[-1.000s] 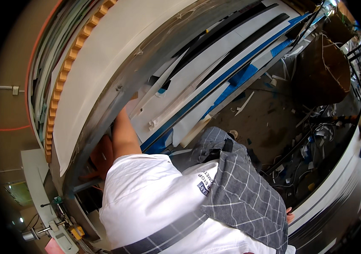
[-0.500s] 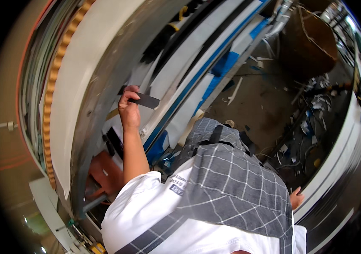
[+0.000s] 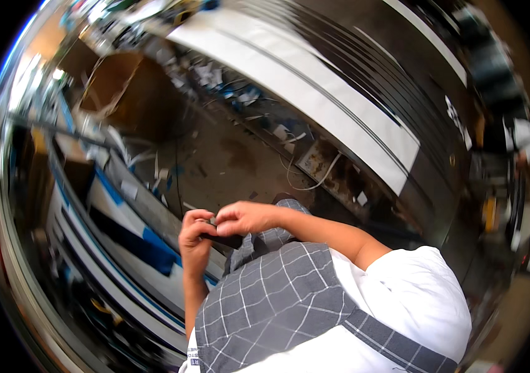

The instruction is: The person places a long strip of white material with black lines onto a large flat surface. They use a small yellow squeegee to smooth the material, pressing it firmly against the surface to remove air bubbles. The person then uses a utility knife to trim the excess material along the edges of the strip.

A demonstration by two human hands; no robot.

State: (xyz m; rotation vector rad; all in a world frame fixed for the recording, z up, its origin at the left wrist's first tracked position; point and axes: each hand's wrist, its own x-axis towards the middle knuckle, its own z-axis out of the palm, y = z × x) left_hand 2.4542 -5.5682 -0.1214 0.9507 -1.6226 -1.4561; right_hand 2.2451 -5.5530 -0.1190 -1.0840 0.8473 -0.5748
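Observation:
Both my hands meet in front of my chest, over a grey checked apron (image 3: 277, 298). My left hand (image 3: 195, 237) comes up from below with its fingers curled around a small dark flat piece (image 3: 226, 240). From the right, my right hand (image 3: 244, 217) pinches the top of the same piece with its fingertips. Most of the piece is hidden behind the fingers, and the view is motion-blurred.
Long white and blue panels (image 3: 122, 230) lie stacked on the left. A brown cardboard box (image 3: 122, 81) stands at the upper left. A long white board (image 3: 314, 93) runs across the upper right. The dirty floor (image 3: 227, 155) holds scraps and a white cable (image 3: 318, 180).
The view has swung round sharply. The arm that was stretched up to the stacked panels with the dark piece has come down, and both hands now hold the piece together.

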